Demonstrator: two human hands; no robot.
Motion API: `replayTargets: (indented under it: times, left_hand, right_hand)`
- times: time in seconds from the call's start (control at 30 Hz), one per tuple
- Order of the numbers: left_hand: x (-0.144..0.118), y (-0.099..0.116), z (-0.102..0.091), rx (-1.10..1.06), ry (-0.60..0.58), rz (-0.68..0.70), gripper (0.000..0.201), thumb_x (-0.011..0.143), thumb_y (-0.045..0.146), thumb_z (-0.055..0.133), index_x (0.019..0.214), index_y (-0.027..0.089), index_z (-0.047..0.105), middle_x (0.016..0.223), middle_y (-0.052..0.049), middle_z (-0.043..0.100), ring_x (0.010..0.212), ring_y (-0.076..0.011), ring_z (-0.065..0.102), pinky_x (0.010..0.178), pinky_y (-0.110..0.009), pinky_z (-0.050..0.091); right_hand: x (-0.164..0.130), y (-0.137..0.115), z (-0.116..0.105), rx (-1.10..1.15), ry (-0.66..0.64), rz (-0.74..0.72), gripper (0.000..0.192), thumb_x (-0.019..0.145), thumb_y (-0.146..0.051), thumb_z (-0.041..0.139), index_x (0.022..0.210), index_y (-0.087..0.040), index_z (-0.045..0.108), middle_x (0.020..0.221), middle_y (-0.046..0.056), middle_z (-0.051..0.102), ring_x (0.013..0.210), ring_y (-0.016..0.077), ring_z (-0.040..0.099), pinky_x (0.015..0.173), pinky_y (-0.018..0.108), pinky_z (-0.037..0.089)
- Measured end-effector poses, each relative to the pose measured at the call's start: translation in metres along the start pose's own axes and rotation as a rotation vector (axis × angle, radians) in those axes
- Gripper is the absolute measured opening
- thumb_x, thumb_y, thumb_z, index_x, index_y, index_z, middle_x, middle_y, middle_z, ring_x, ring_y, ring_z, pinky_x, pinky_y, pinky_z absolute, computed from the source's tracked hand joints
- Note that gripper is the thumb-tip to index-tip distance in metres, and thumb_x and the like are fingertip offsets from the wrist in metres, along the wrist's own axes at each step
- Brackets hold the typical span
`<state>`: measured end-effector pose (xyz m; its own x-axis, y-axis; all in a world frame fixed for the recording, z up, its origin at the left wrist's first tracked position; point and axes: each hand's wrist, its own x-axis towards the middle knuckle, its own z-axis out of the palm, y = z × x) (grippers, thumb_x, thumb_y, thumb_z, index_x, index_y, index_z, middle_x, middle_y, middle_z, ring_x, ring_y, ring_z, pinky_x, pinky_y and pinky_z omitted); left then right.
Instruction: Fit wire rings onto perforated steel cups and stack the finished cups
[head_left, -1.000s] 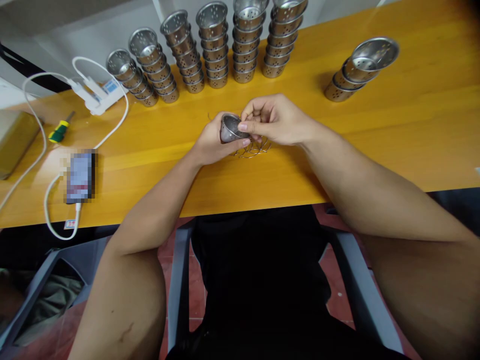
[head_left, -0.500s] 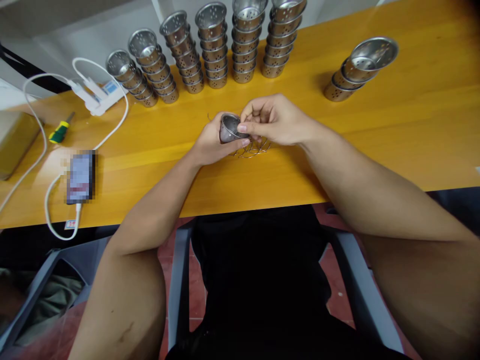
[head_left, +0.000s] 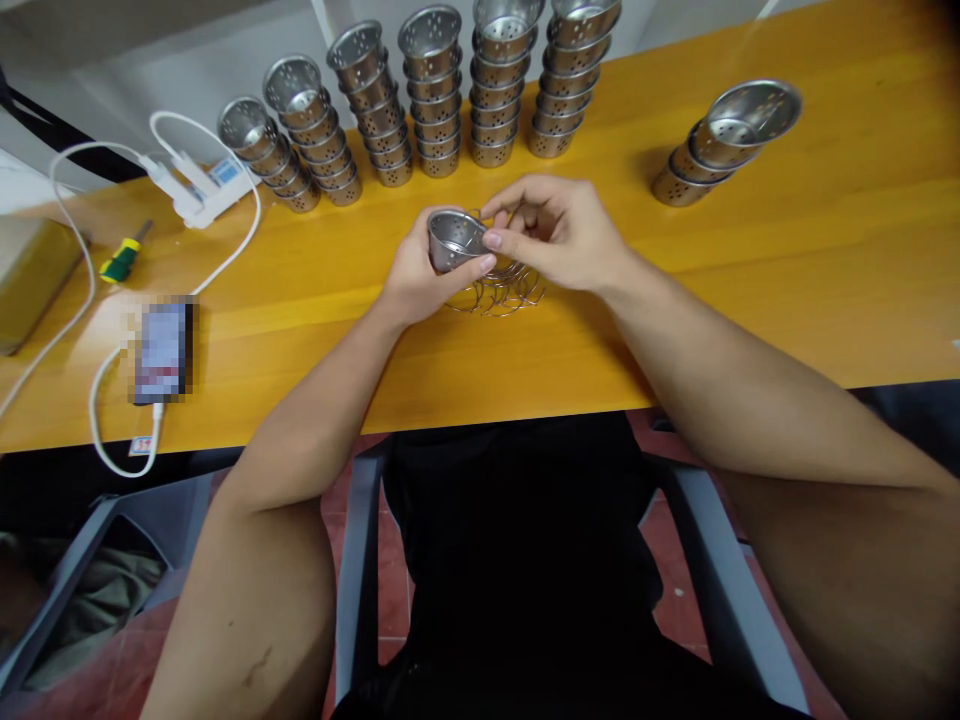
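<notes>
My left hand [head_left: 420, 268] is wrapped around a small perforated metal cup [head_left: 450, 240], tilted so its open mouth faces up toward me. At the cup's right rim, my right hand [head_left: 555, 228] is closed in a pinch, thumb and forefinger bent toward each other. A thin metal wire seems to show at those fingertips, partly hidden by the fingers and rim. Beneath both hands lies a loose pile of thin curved wires [head_left: 511, 292] on the table, partly covered by my right hand.
Several stacks of perforated cups [head_left: 435, 95] stand along the back of the table [head_left: 750, 300]. A shorter, leaning stack [head_left: 697, 160] is at right. On the left are a power strip [head_left: 214, 195], a green-yellow screwdriver [head_left: 124, 260], a cabled phone [head_left: 161, 350] and a box [head_left: 37, 285].
The cup has shifted slightly left and up, its mouth turned more into view. My right hand has risen a little and stays at the rim. More of the wire pile shows.
</notes>
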<state>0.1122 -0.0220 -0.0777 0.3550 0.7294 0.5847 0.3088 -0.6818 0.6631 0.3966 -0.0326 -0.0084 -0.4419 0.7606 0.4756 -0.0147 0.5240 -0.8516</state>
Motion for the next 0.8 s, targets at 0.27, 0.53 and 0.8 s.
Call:
replayTargets:
  times: [0.27,0.53,0.8]
  left_hand:
    - [0.001,-0.006,0.001,0.024,0.005,-0.021,0.105,0.099,0.106,0.091,0.164,0.028,0.066,0.149,-0.012,0.081,0.148,-0.0368,0.085,0.140,-0.064,0.068]
    - [0.002,-0.016,0.000,0.034,0.045,0.005,0.105,0.100,0.106,0.090,0.167,0.030,0.062,0.150,-0.011,0.079,0.153,-0.0369,0.082,0.145,-0.066,0.063]
    - [0.000,-0.011,-0.001,0.028,0.001,0.071,0.112,0.097,0.110,0.090,0.172,0.032,0.058,0.151,-0.010,0.081,0.147,-0.0368,0.087,0.137,-0.064,0.070]
  right_hand:
    - [-0.002,-0.008,-0.001,-0.137,-0.001,-0.043,0.063,0.100,-0.099,0.102,0.129,-0.043,0.096,0.115,0.006,0.086,0.092,0.0294,0.065,0.089,0.055,0.073]
    - [-0.002,-0.008,-0.007,-0.220,-0.076,-0.108,0.065,0.108,-0.098,0.094,0.125,-0.036,0.099,0.134,0.013,0.084,0.099,0.0322,0.076,0.092,0.055,0.076]
    - [-0.003,-0.012,0.000,-0.206,-0.177,-0.092,0.045,0.116,-0.078,0.092,0.114,-0.033,0.095,0.132,0.014,0.081,0.139,0.0429,0.077,0.135,0.071,0.066]
